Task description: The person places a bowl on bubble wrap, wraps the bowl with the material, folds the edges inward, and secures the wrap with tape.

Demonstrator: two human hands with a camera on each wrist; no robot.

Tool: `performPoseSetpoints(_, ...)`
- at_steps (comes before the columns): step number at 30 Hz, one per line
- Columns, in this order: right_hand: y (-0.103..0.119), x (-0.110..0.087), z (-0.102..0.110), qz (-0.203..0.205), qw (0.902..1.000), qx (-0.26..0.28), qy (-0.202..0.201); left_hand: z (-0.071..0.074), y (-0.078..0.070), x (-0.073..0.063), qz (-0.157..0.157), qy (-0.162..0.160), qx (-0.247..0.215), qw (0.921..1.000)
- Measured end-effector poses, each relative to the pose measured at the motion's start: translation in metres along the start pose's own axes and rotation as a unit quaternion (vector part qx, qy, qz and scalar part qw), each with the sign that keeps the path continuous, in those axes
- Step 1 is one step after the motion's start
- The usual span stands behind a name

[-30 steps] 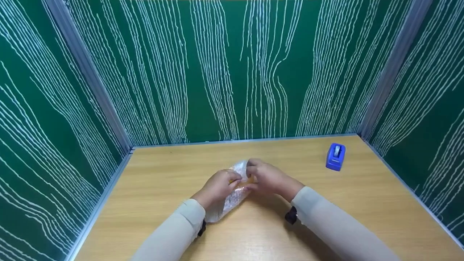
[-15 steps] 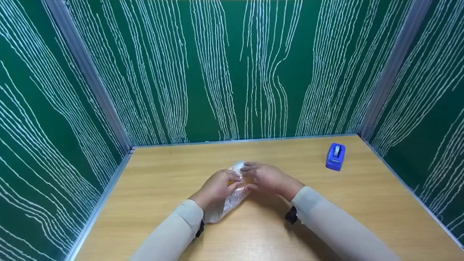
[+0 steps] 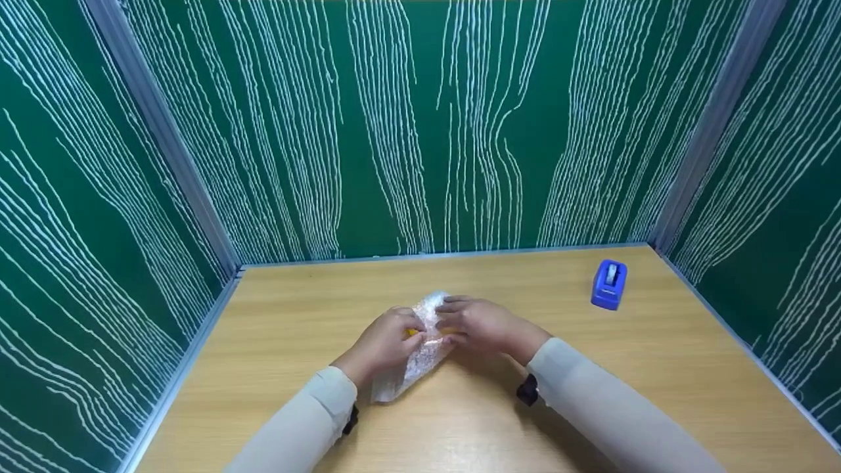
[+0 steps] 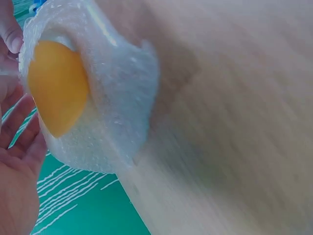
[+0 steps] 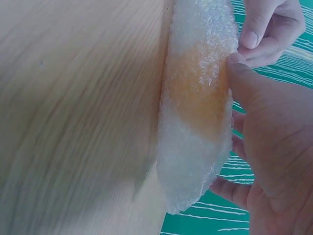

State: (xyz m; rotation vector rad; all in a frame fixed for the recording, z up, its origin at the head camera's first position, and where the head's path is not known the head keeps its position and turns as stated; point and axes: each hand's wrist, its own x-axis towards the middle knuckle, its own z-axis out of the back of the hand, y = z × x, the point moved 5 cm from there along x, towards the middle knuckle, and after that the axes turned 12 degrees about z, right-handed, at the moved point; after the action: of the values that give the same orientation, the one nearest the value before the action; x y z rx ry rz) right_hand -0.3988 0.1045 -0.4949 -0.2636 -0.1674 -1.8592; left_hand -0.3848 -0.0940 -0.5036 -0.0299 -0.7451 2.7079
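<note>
Left hand (image 3: pixel 387 335) of mine is bent round the edge of the bubble wrap (image 3: pixel 420 364), pinching it with thumb and forefinger close together. My right hand (image 3: pixel 486 325) grips the opposite side, its thumb on one face of the wrap and its fingers behind. Pale sleeves run back from both, the left sleeve (image 3: pixel 302 420) and the right sleeve (image 3: pixel 611 401), and a small black device sits under each wrist.

Between my hands the wrap slants across the middle of the surface (image 3: pixel 295 341), its near end toward my left forearm and its far end just beside my right fingers. Tucked inside it is an orange thing (image 4: pixel 58 88); the left wrist view shows it bare on my left hand's side, with a bit of white above it, while the right wrist view shows it only dimly through the bubbles. What it is, I can't tell.

Farther off, well apart from my right hand, a blue tape dispenser (image 3: pixel 609 286) stands near the far right corner. Beyond rise grey posts (image 3: pixel 171 141) and a green wall (image 3: pixel 460 164) covered in wavy white lines.
</note>
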Motion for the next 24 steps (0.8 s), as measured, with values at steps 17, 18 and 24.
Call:
performPoseSetpoints(17,0.0,0.001,-0.002,-0.032,0.9983,0.029,0.04,0.014,0.049,-0.035,0.042,0.029,-0.021,0.9985)
performPoseSetpoints(18,0.0,0.001,-0.002,-0.028,0.9984,0.029,0.04,0.013,0.051,-0.037,0.043,0.039,-0.019,0.9982)
performPoseSetpoints(24,0.0,0.001,-0.001,-0.032,0.9981,0.031,0.043,0.015,0.055,-0.045,-0.018,0.062,0.022,0.9977)
